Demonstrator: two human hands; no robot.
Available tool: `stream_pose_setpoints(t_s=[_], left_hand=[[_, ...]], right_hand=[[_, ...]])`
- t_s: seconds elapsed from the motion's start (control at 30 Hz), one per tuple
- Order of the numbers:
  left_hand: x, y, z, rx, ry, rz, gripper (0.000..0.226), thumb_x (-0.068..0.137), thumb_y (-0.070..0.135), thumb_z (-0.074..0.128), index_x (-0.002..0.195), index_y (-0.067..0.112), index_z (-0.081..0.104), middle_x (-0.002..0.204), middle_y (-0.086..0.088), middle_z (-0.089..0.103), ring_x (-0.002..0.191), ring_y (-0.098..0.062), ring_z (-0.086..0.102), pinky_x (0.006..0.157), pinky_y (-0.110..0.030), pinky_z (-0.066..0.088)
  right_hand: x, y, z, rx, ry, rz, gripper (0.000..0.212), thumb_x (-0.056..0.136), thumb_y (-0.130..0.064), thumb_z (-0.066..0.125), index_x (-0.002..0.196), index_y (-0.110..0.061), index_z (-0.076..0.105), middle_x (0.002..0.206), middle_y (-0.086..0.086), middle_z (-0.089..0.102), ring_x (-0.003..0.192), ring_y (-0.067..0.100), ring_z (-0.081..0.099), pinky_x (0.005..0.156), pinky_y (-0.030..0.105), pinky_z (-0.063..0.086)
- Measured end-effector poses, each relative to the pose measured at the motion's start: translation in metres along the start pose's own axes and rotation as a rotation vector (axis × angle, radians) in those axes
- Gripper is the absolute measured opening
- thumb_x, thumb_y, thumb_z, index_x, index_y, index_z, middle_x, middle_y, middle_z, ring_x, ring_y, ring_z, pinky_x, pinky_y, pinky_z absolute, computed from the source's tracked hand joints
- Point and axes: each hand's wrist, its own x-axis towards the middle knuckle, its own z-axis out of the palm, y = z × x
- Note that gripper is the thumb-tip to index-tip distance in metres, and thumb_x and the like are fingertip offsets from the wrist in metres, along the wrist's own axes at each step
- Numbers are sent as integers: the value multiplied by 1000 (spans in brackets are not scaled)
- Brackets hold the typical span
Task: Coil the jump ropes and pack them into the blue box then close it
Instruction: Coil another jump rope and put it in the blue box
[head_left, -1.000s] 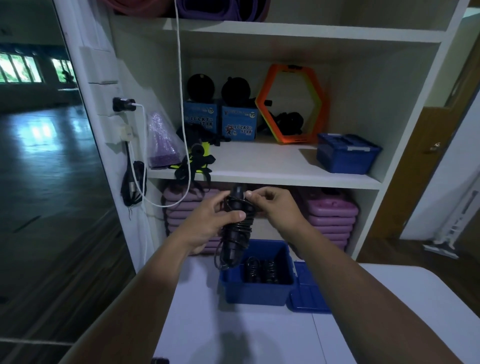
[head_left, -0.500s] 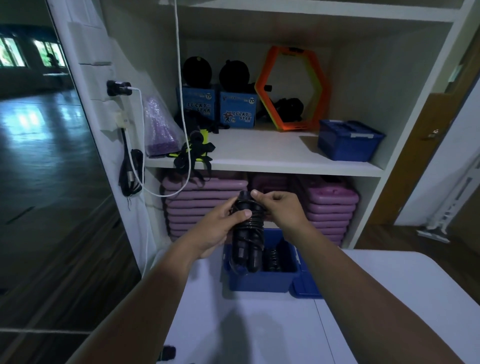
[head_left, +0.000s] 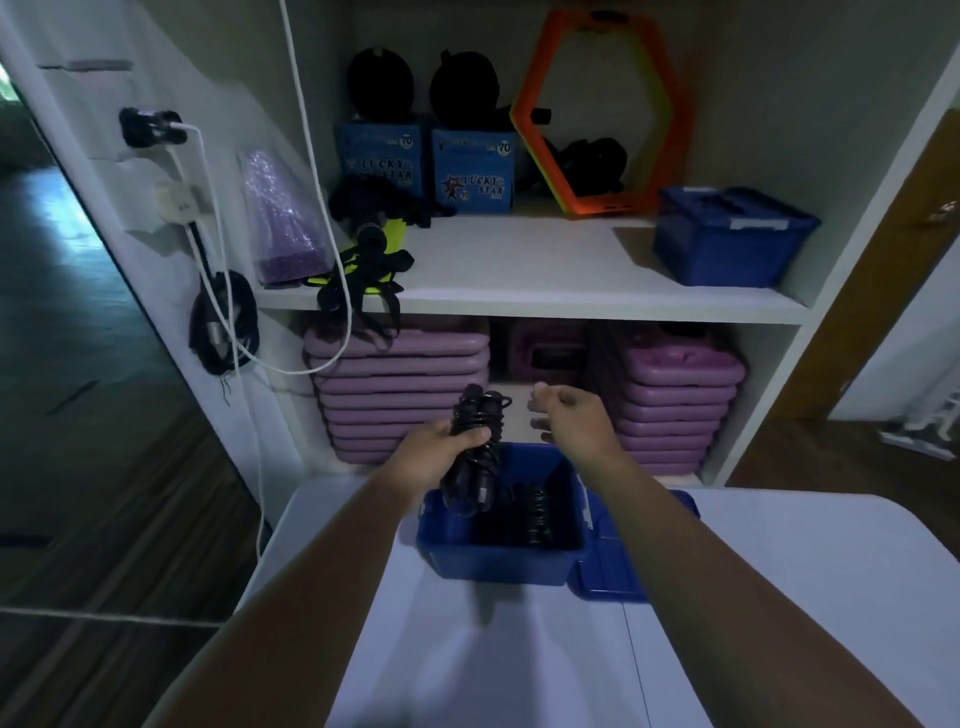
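Note:
My left hand (head_left: 434, 456) grips a coiled black jump rope (head_left: 477, 451), held upright over the far left corner of the open blue box (head_left: 498, 564). The box stands at the far edge of the white table (head_left: 519, 649), and another coiled black rope (head_left: 537, 512) lies inside it. The box's blue lid (head_left: 605, 579) lies flat on the table just to its right. My right hand (head_left: 569, 418) hovers above the box's far right side, fingers apart, holding nothing, a short gap away from the rope.
A white shelf unit (head_left: 545, 296) rises right behind the table. It holds stacked purple step boards (head_left: 400, 389), a second closed blue box (head_left: 727, 236), an orange hexagon ring (head_left: 608, 111) and tangled black straps (head_left: 371, 270). A white cable (head_left: 228, 291) hangs at the left.
My right hand has let go of the coiled rope and drawn away to the right. My left hand has lowered the rope toward the box. The view has tilted down.

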Motion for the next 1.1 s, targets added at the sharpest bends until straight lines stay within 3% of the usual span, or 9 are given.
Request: stream_pose_setpoints(t_s=[0.07,0.23,0.33,0.47,0.57,0.67,0.83,1.0,1.1], left_hand=[[27,-19,2,12,82,-97,27,86,27,77,98,4,73,98,-19,76,89,-33,73,89,-44,58],[90,-69,13,248,162,-185,30,81,30,80,93,5,68,88,-13,74,79,-29,71,78,-41,60],[111,-87,23,355,171,-153,36,82,26,80,110,9,66,102,-13,72,94,-30,69,90,-45,56],[122,-96,39,681,213,-346,98,88,46,70,152,-5,15,138,-23,52,120,-37,57,99,-39,49],[125,-105,44,802,216,-451,99,97,42,58,152,-8,-8,153,-27,34,136,-39,44,109,-42,39],[129,-112,50,885,203,-478,85,102,36,50,154,-6,-3,155,-28,32,139,-40,40,109,-43,37],[126,-119,57,1069,218,-414,41,100,31,52,127,0,56,130,-22,60,117,-36,60,93,-43,50],[124,-125,67,1299,282,-334,56,102,21,50,148,-2,26,140,-24,51,124,-37,56,91,-42,52],[124,-131,68,1352,284,-285,46,103,15,45,144,-2,32,138,-23,53,121,-38,57,87,-43,52]], right_hand=[[16,28,-8,-114,-5,8,28,91,-31,60,85,-7,72,94,12,74,90,31,70,90,49,54],[36,101,-31,-501,-93,41,17,92,-18,64,100,-6,72,103,12,72,98,29,66,80,28,47],[42,141,-37,-591,-155,135,29,91,-20,67,115,-5,65,113,14,67,101,30,64,75,25,42],[43,167,-42,-527,-110,132,22,85,-9,72,105,-13,65,105,6,67,95,24,63,80,30,48],[44,172,-45,-438,-89,146,26,81,-5,75,92,-21,58,93,4,63,83,22,60,78,34,51],[43,175,-47,-374,-73,137,26,81,-4,75,89,-20,57,85,4,62,75,19,58,75,33,50],[39,179,-47,-334,-47,117,21,85,-9,72,96,-21,59,89,5,65,75,18,59,68,27,46],[38,181,-47,-363,-43,92,22,88,-12,70,110,-13,64,100,6,66,84,21,64,75,28,50],[37,182,-47,-359,-46,85,24,89,-13,69,112,-13,65,103,6,67,85,21,66,79,30,53]])
